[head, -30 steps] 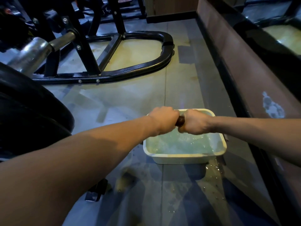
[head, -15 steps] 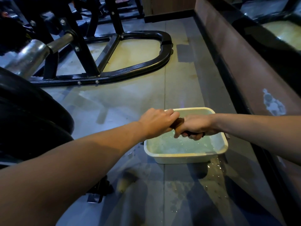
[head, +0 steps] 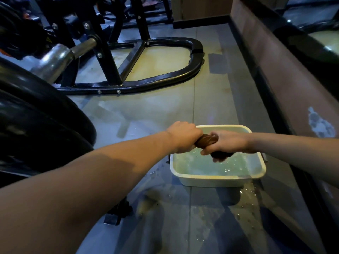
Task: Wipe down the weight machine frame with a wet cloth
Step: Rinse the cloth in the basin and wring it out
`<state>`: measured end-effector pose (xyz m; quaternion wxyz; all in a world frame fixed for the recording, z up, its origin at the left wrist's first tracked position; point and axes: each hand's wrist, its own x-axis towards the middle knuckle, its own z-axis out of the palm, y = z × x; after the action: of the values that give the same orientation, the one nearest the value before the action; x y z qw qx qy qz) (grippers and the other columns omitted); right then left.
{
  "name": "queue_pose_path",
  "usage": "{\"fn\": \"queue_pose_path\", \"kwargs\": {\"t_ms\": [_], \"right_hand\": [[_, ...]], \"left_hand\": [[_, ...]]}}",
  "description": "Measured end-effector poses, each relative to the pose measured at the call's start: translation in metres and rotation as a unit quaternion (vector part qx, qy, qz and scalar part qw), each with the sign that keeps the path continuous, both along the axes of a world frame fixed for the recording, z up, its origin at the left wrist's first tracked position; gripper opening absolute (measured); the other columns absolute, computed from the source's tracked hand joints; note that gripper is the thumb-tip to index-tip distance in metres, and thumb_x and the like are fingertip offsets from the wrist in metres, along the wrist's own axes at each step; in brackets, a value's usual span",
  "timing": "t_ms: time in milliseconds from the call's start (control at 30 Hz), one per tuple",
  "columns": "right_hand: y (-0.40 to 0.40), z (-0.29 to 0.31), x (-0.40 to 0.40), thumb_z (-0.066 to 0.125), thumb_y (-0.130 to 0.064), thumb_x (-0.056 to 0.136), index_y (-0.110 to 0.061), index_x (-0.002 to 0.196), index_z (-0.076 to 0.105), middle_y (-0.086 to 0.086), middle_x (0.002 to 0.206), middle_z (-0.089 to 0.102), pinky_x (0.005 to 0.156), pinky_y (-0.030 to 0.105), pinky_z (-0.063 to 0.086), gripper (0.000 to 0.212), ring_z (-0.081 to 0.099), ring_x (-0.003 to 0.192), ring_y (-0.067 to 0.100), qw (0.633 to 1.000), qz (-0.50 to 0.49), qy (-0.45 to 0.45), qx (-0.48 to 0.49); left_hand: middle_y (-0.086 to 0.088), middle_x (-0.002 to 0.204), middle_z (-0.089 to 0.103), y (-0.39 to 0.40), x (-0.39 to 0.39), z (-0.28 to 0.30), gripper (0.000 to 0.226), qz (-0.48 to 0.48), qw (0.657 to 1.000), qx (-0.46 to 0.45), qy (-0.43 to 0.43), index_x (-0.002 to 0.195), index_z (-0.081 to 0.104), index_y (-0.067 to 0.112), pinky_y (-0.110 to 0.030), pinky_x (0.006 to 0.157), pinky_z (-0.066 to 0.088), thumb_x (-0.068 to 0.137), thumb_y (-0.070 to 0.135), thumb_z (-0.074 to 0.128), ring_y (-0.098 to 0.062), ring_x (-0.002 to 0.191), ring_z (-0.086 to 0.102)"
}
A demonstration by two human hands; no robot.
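Observation:
A brown wet cloth (head: 206, 140) is twisted into a tight roll between my two hands, above a white basin (head: 216, 177) of water on the floor. My left hand (head: 184, 136) grips the roll's left end. My right hand (head: 228, 142) grips the other end, and a dark bunch of cloth hangs out below its fingers over the water. The black weight machine frame (head: 161, 77) lies on the floor beyond, with its upright posts at the upper left.
Large black weight plates (head: 42, 125) and a chrome sleeve (head: 55, 61) fill the left side. A low brown wall (head: 293, 85) runs along the right. Water is splashed on the floor (head: 244, 198) around the basin. A small black foot (head: 117, 213) stands near my left forearm.
The hands have turned against each other and moved slightly apart, so more of the twisted cloth shows between them. The camera shifted a little.

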<state>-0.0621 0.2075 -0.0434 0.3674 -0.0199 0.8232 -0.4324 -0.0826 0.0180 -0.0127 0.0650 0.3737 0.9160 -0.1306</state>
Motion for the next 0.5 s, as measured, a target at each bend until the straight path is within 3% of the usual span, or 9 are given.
{"fn": "queue_pose_path", "kwargs": {"t_ms": [67, 167, 200, 267, 333, 400, 433, 500], "right_hand": [[0.002, -0.010, 0.003, 0.089, -0.046, 0.075, -0.024, 0.126, 0.051, 0.004, 0.115, 0.067, 0.082, 0.039, 0.063, 0.067, 0.068, 0.095, 0.013, 0.975, -0.003, 0.212, 0.060], [0.008, -0.020, 0.010, 0.080, -0.063, 0.077, -0.032, 0.149, 0.037, -0.006, 0.141, 0.048, 0.105, 0.034, 0.052, 0.090, 0.049, 0.124, 0.012, 0.884, 0.077, 0.431, 0.166], [0.010, -0.022, 0.011, 0.077, -0.066, 0.078, -0.032, 0.155, 0.031, -0.006, 0.148, 0.044, 0.110, 0.036, 0.047, 0.096, 0.044, 0.130, 0.014, 0.849, 0.105, 0.475, 0.204], [0.009, -0.023, 0.013, 0.077, -0.066, 0.077, -0.029, 0.157, 0.029, -0.004, 0.151, 0.043, 0.113, 0.039, 0.041, 0.100, 0.041, 0.134, 0.018, 0.807, 0.116, 0.528, 0.240], [0.005, -0.020, 0.014, 0.081, -0.058, 0.078, -0.025, 0.147, 0.043, -0.002, 0.137, 0.054, 0.105, 0.040, 0.045, 0.085, 0.049, 0.123, 0.021, 0.797, 0.079, 0.559, 0.214], [0.002, -0.011, 0.012, 0.084, -0.044, 0.081, -0.022, 0.127, 0.056, -0.004, 0.113, 0.059, 0.085, 0.032, 0.049, 0.059, 0.054, 0.102, 0.018, 0.804, 0.065, 0.567, 0.168], [0.001, -0.008, 0.011, 0.084, -0.037, 0.083, -0.021, 0.121, 0.057, -0.008, 0.104, 0.057, 0.077, 0.027, 0.046, 0.049, 0.053, 0.093, 0.014, 0.820, 0.071, 0.549, 0.147], [-0.001, -0.005, 0.008, 0.080, -0.028, 0.089, -0.023, 0.116, 0.056, -0.013, 0.098, 0.055, 0.070, 0.021, 0.042, 0.036, 0.053, 0.085, 0.010, 0.851, 0.084, 0.504, 0.126]], "left_hand": [[0.000, 0.081, 0.057, -0.001, -0.002, -0.002, 0.014, 0.090, 0.993, 0.040, -0.065, 0.102, 0.065, 0.017, -0.033, 0.066, 0.043, 0.095, 0.028, 0.060, -0.030, 0.081, 0.061], [-0.005, 0.079, 0.065, -0.005, -0.008, -0.004, 0.016, 0.201, 0.949, 0.157, -0.186, 0.095, 0.069, 0.011, -0.034, 0.063, 0.052, 0.091, 0.026, 0.069, -0.026, 0.074, 0.064], [-0.005, 0.077, 0.064, -0.007, -0.009, -0.002, 0.018, 0.237, 0.917, 0.210, -0.241, 0.096, 0.069, 0.009, -0.032, 0.060, 0.050, 0.090, 0.026, 0.071, -0.023, 0.068, 0.062], [-0.002, 0.067, 0.054, -0.007, -0.009, 0.004, 0.018, 0.295, 0.823, 0.283, -0.394, 0.097, 0.066, 0.009, -0.026, 0.048, 0.038, 0.093, 0.025, 0.072, -0.015, 0.053, 0.046], [0.003, 0.062, 0.040, -0.006, -0.005, 0.010, 0.017, 0.317, 0.716, 0.282, -0.554, 0.092, 0.057, 0.014, -0.021, 0.043, 0.021, 0.098, 0.026, 0.067, -0.009, 0.046, 0.028], [0.005, 0.061, 0.035, -0.004, -0.001, 0.009, 0.022, 0.323, 0.649, 0.265, -0.635, 0.086, 0.050, 0.018, -0.019, 0.041, 0.015, 0.100, 0.027, 0.064, -0.006, 0.043, 0.022], [0.005, 0.061, 0.036, -0.003, 0.001, 0.008, 0.022, 0.326, 0.643, 0.263, -0.641, 0.085, 0.050, 0.018, -0.017, 0.040, 0.016, 0.100, 0.027, 0.064, -0.005, 0.042, 0.023], [0.004, 0.063, 0.045, 0.000, 0.005, 0.003, 0.019, 0.324, 0.676, 0.272, -0.603, 0.088, 0.053, 0.015, -0.017, 0.041, 0.023, 0.098, 0.026, 0.066, -0.006, 0.045, 0.029]]}}
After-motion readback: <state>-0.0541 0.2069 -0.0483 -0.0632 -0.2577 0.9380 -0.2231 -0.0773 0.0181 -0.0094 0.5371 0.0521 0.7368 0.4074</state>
